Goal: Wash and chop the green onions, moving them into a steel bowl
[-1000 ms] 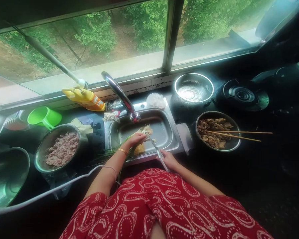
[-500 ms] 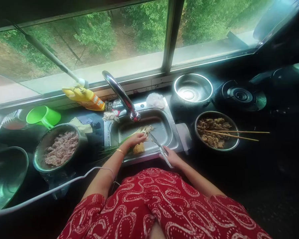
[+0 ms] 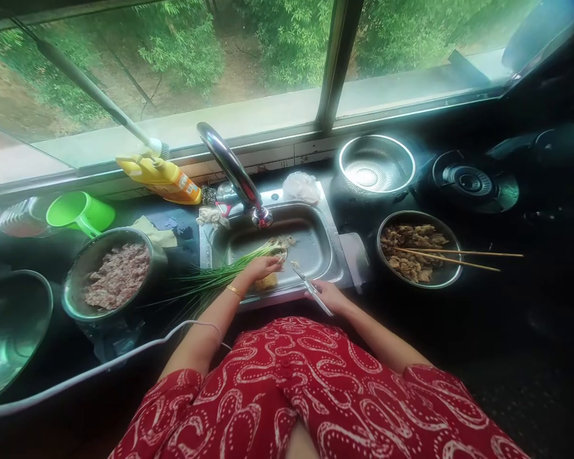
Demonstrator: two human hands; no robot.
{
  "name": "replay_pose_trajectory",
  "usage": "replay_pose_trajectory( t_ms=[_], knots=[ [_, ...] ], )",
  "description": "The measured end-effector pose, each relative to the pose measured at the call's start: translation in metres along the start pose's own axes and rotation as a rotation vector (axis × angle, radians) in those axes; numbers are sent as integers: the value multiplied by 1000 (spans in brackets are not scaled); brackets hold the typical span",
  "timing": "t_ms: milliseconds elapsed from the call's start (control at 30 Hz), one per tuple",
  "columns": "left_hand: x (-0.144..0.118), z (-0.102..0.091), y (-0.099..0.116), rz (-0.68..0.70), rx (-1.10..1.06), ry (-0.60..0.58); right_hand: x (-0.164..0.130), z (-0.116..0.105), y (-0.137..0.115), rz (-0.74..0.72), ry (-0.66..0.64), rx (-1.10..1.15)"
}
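- Left hand (image 3: 263, 266) is closed around the green onions (image 3: 220, 275), holding them over the sink (image 3: 323, 220), roots near the tap (image 3: 234, 172).
- Right hand (image 3: 329, 295) grips a knife (image 3: 309, 288) at the sink's front edge.

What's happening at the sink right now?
A person stands at the sink with a bunch of green onions laid across its left rim. The left hand holds down the root end over the basin, and the right hand grips a knife whose tip points at those roots. A bowl of minced meat sits to the left, and a bowl of cooked food with chopsticks across it sits to the right.
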State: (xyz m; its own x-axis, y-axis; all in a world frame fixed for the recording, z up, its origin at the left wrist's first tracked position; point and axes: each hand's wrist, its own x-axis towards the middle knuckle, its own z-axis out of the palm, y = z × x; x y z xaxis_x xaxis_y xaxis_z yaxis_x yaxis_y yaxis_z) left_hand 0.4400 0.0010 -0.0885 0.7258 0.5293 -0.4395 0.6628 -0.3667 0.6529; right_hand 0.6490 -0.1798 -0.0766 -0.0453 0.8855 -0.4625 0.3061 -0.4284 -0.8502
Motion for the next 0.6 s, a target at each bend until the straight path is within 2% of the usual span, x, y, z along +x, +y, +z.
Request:
replay_pose_trajectory(
  t_ms=[67,133,233,300,333,400,467,533,600],
  knots=[
    [-1,2,-4,-37,-1,-31,2,2,2,17,16,15],
    [-3,3,-9,-69,-9,-107,5,3,5,57,84,15],
    [-5,-1,-17,-49,-27,-284,9,0,9,141,206,2],
    [0,-7,-20,-32,3,-318,12,-1,10,169,227,42],
    [6,-9,-21,-48,49,-278,13,0,10,170,224,89],
    [23,-12,-20,-139,204,-123,16,4,7,184,207,244],
    [43,-9,-20,-237,386,18,19,11,3,260,161,475],
    [60,-1,-21,-270,516,81,20,18,-3,374,67,729],
    [71,5,-24,-278,557,97,20,23,-8,466,-30,911]
  ],
)
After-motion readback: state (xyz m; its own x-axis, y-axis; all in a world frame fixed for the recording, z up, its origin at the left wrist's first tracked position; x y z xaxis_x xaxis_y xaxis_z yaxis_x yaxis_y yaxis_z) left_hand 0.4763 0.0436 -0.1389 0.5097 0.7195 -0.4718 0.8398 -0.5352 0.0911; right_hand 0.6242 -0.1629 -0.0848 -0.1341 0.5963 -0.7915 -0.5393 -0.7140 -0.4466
